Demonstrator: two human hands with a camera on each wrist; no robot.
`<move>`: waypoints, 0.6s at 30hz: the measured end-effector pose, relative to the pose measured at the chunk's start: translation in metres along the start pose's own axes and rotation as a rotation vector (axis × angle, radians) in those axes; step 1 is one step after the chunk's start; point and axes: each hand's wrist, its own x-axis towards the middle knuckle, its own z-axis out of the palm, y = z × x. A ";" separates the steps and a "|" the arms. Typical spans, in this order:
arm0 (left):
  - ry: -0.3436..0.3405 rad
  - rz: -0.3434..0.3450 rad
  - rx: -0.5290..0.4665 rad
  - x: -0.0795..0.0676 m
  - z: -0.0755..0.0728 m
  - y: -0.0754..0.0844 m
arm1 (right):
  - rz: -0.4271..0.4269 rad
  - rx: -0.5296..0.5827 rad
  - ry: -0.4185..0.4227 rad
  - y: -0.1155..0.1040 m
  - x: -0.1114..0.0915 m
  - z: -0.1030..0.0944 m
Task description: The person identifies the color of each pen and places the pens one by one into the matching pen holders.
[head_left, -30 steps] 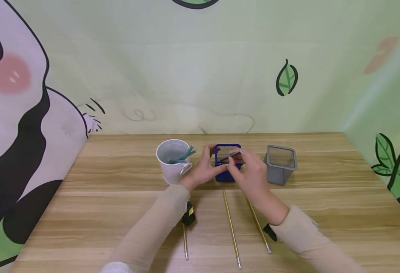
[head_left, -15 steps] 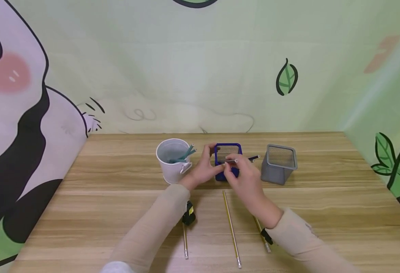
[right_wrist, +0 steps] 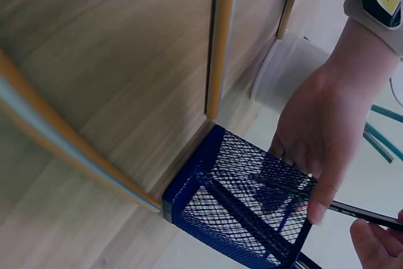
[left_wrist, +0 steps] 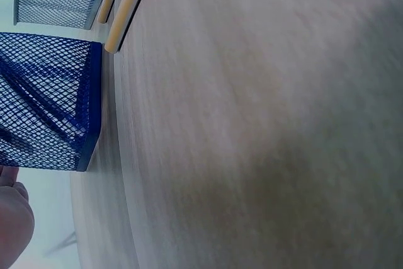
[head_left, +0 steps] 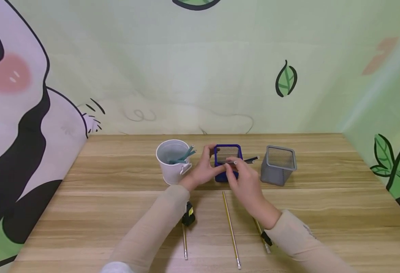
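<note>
A blue mesh pencil holder [head_left: 222, 177] stands on the wooden table, gripped by my left hand [head_left: 202, 170] at its left side. In the right wrist view, the left thumb lies at the rim and other fingers show through the mesh. My right hand [head_left: 249, 181] pinches a dark pencil [right_wrist: 362, 212] near its upper end. The pencil's lower part shows through the holder's mesh in that view, slanting inside. Other dark pencils [head_left: 253, 159] lean in the holder, their ends sticking out to the right.
On the left, a white bucket [head_left: 169, 174] holds several teal pencils [head_left: 185, 153]. A grey mesh holder [head_left: 275, 176] stands to the right. Three yellow-striped pencils lie in front, including a middle pencil [head_left: 232, 230], a left pencil [head_left: 185, 242] and a right pencil [head_left: 258, 227] partly under the right wrist.
My right hand has moved slightly left and down with the dark pencil, uncovering the other pencils' ends at the right of the holder. My left hand has stayed on the holder.
</note>
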 end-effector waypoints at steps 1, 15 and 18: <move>0.000 0.001 0.004 0.000 0.000 0.000 | 0.004 -0.005 -0.001 0.001 0.000 0.000; 0.001 0.007 0.019 0.000 0.000 -0.002 | 0.048 -0.027 -0.034 0.006 -0.003 0.003; 0.001 0.001 0.023 0.000 0.000 0.000 | 0.071 -0.038 -0.049 0.006 -0.003 0.003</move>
